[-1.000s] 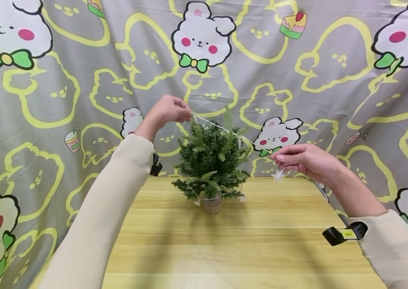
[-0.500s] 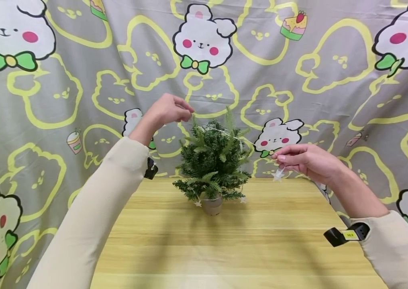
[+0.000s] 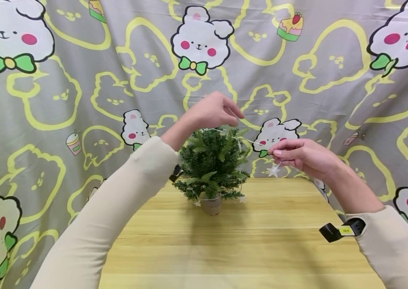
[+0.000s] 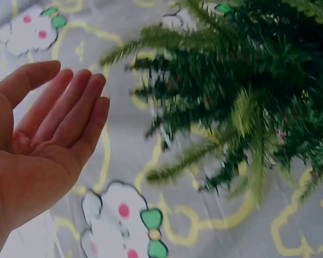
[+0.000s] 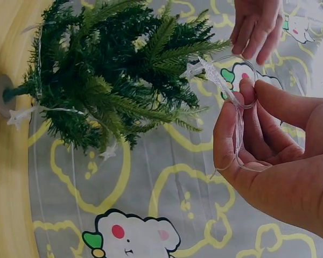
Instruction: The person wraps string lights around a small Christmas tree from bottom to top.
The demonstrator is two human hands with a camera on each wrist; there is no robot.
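Observation:
A small green artificial Christmas tree (image 3: 209,164) stands upright in a pot (image 3: 211,206). Over its top reaches my left hand (image 3: 215,110); the left wrist view shows its fingers (image 4: 70,115) loosely extended and holding nothing. To the right of the tree, my right hand (image 3: 309,156) pinches a thin star string light (image 3: 252,141) between thumb and fingers. From that grip dangles a white star (image 3: 274,171). Strands loop round the fingers in the right wrist view, where another star (image 5: 109,152) hangs at the branches. The back of the treetop is hidden.
The tree's pot stands on a light wooden table (image 3: 240,249). Close behind hangs a grey curtain (image 3: 254,76) with cartoon prints. A black wrist camera (image 3: 341,231) is strapped at the right sleeve.
My left hand has let go of the string light and moved right, across the top of the tree. The strand there has dropped onto the branches. My right hand keeps its pinch, nearly in place.

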